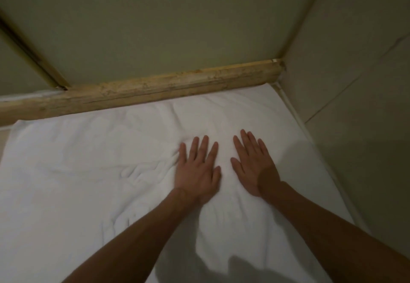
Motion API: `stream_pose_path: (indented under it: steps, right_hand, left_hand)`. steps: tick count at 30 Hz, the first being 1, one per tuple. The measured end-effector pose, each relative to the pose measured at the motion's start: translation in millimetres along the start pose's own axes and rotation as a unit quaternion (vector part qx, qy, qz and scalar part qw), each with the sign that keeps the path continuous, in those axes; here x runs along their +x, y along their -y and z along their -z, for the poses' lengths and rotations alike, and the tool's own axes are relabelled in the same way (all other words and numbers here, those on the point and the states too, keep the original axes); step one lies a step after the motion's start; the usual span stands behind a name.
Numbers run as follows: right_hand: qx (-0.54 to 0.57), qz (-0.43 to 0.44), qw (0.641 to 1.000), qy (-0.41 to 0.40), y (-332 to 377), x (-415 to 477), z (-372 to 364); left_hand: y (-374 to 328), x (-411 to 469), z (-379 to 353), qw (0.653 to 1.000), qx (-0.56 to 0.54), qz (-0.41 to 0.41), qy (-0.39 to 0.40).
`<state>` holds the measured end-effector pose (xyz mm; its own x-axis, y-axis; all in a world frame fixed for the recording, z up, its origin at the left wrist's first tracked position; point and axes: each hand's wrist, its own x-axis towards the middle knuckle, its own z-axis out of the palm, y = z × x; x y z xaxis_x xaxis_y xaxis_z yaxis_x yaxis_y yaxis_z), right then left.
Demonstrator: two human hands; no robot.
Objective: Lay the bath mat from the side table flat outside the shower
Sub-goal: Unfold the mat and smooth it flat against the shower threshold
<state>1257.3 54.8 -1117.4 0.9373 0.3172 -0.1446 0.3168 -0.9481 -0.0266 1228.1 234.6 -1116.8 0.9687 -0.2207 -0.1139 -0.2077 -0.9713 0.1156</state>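
Note:
The white bath mat lies spread over the floor and fills most of the lower view. Its far edge runs along a worn stone shower threshold. My left hand presses flat on the mat near its middle, fingers straight and spread. My right hand lies flat on the mat a little to the right, fingers straight too. Some creases bunch in the cloth just left of my left hand. Both forearms reach in from the bottom edge.
Beyond the threshold lies the pale shower floor, with a door track at the far left. A tiled wall rises along the mat's right edge. A strip of bare floor shows at the left.

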Motion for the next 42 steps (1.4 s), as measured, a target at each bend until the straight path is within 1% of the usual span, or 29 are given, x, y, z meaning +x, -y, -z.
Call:
stream_pose_path:
  steps: [4, 8, 14, 19, 21, 24, 28, 32, 35, 42]
  right_hand:
    - [0.008, -0.002, 1.0, 0.007, -2.4, 2.6, -3.2]
    - [0.013, -0.003, 1.0, -0.005, -2.2, 1.8, -3.4]
    - [0.007, -0.007, 1.0, -0.006, -1.3, 2.5, -2.4]
    - [0.005, -0.013, 1.0, 0.012, 3.0, 2.3, 3.2]
    - [0.009, -0.012, 1.0, 0.008, 11.8, 3.4, 7.4]
    - [0.02, 0.028, 0.999, -0.005, 38.9, 1.6, 12.5]
    - [0.029, 0.096, 0.995, 0.004, 87.4, -7.9, 10.4]
    - [0.013, 0.123, 0.992, 0.009, 118.5, -12.5, 4.3]
    - [-0.002, 0.131, 0.991, 0.013, 119.6, -12.8, 1.7]
    - [-0.006, 0.134, 0.991, 0.011, 116.9, -13.1, -0.8]
  left_hand:
    - [38.0, -24.6, 3.0, 0.999, -0.013, 0.029, -0.003]
    - [80.0, -50.7, 4.4, 0.994, -0.014, 0.111, -0.002]
    - [132.5, -88.1, 2.9, 0.985, -0.022, 0.17, -0.011]
    - [135.3, -94.0, 7.7, 0.984, -0.024, 0.177, 0.009]
    - [132.0, -93.0, 10.5, 0.984, -0.027, 0.178, 0.013]
    - [125.0, -93.9, 14.6, 0.986, -0.041, 0.159, 0.008]
    - [109.2, -93.1, 20.3, 0.989, -0.05, 0.136, 0.007]
    - [98.7, -95.3, 18.0, 0.988, -0.045, 0.142, 0.031]
    - [103.2, -99.3, 13.3, 0.987, -0.033, 0.151, 0.04]
    - [129.8, -114.4, 4.4, 0.986, -0.022, 0.164, 0.007]
